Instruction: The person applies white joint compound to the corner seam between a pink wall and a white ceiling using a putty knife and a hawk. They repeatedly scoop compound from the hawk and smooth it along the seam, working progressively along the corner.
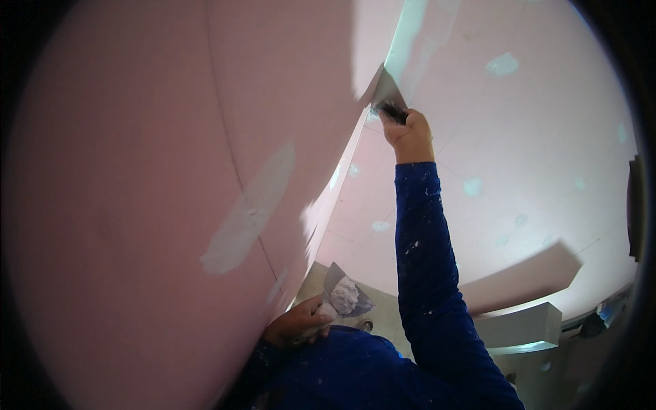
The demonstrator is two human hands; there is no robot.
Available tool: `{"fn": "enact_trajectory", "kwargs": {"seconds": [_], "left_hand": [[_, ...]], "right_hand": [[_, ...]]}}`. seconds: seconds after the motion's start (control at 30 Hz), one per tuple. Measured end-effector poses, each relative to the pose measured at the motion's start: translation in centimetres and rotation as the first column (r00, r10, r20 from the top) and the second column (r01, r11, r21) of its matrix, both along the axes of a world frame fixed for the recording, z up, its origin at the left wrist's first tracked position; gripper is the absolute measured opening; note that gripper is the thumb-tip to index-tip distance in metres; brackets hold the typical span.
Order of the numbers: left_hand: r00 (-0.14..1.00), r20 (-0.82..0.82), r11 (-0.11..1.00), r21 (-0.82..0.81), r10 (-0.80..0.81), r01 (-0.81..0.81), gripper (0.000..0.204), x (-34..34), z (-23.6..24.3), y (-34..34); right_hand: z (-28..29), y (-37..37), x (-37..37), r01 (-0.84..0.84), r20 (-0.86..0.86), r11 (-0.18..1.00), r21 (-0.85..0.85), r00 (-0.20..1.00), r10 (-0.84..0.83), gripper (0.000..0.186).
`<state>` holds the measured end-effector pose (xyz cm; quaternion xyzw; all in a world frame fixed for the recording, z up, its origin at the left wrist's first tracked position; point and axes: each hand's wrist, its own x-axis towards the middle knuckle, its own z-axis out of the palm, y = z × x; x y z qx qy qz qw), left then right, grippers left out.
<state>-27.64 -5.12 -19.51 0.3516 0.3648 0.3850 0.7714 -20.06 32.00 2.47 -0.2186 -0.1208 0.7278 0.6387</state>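
Observation:
My right hand (410, 135) is raised at the inside corner where two pink wallboards meet. Its fingers are closed round the dark handle of a putty knife (390, 89), whose wide blade lies against the corner. Pale compound (404, 41) runs up the corner above the blade. Low down by my body, my left hand (298, 324) grips a second, broad metal blade (360, 302) that carries a heap of white compound (344, 296). The left hand's fingers partly hide how that tool's handle is shaped.
A long filled patch (249, 222) crosses a seam on the left wallboard (137, 171). Several small filled spots, one a pale patch (502, 64), dot the right wallboard (547, 123). A pale box-like piece (523, 324) stands at lower right, beneath its shadow. Dim clutter (605, 314) sits beyond it.

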Motion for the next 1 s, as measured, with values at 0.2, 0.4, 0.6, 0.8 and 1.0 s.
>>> {"fn": "enact_trajectory", "kwargs": {"seconds": [0.2, 0.4, 0.6, 0.8, 1.0], "left_hand": [[1.000, -0.023, 1.000, 0.000, -0.008, 0.008, 0.038, -0.2, 0.3, 0.1], [0.999, -0.031, 1.000, 0.003, -0.022, 0.023, 0.041, -0.2, 1.3, 0.3], [0.999, -0.006, 0.999, -0.001, -0.054, 0.054, 0.053, -0.3, 0.4, 0.3], [0.999, -0.023, 0.999, 0.021, -0.034, 0.034, 0.047, -0.2, 0.1, 0.2], [0.997, -0.053, 0.997, -0.056, -0.060, 0.057, 0.045, -0.6, 1.7, 0.1]], "right_hand": [[2.4, -1.3, 0.7, -0.033, -0.027, 0.992, 0.126, 0.999, 0.036, 0.039], [-2.3, -4.8, 3.0, 0.007, 0.035, 0.994, 0.108, 0.999, -0.011, 0.042], [-5.5, -2.7, 1.3, 0.023, 0.078, 0.999, -0.022, 0.997, -0.022, 0.042], [1.9, -0.5, 0.2, -0.021, 0.109, 1.000, 0.011, 0.994, 0.019, 0.038], [5.4, -1.8, 2.1, -0.129, 0.477, 0.919, 0.371, 0.876, -0.070, 0.033]]}}
